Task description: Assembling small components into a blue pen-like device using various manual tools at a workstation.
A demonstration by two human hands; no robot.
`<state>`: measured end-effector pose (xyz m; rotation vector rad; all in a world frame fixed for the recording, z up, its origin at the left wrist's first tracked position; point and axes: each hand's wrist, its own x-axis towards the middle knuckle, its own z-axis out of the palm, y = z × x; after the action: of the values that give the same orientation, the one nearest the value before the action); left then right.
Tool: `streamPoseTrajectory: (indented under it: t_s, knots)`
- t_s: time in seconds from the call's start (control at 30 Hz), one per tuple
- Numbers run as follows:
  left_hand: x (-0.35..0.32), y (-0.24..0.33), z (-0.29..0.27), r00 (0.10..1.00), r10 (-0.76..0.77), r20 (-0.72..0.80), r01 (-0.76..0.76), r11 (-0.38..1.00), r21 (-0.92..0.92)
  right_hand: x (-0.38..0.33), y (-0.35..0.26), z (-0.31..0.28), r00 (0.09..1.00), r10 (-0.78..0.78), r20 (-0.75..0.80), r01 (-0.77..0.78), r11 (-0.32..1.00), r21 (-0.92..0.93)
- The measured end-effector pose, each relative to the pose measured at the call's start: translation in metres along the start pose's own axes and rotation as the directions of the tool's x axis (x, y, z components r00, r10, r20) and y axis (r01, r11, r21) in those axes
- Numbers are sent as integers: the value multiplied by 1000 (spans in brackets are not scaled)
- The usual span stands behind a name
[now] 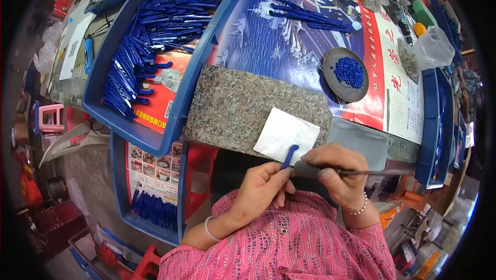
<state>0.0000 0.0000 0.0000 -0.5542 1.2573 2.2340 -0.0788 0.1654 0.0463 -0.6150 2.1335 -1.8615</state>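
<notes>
A slim blue plastic strip reached over a square white sheet on a speckled grey stone slab. Behind, rightward, a round dark dish held small blue pellets; a large blue plastic tray lay left.

One handheld tool, one white pad, one round dish

A blue strip is held by the left hand, its tip over a white square; a dark tool is gripped by the right hand.
</notes>
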Motion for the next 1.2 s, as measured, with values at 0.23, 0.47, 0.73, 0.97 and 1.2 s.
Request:
streamPoseTrajectory:
  t_s: [0.23,0.47,0.73,0.97,1.2]
  knots:
    - [4,-2,-3,999,36,29,-35,998,-48,19,-2,16,983,-97,158,145,934,-328]
    - [3,9,-5,998,-61,34,63,994,-89,34,-61,9,940,53,337,139,842,-522]
    - [4,11,-4,993,-106,45,110,989,-94,21,-11,7,958,-256,133,288,873,-395]
    - [5,9,-3,997,-38,63,41,998,-48,27,5,17,952,-131,276,237,886,-398]
    - [4,7,-4,997,-62,41,64,997,-38,14,-19,3,975,-221,31,219,920,-324]
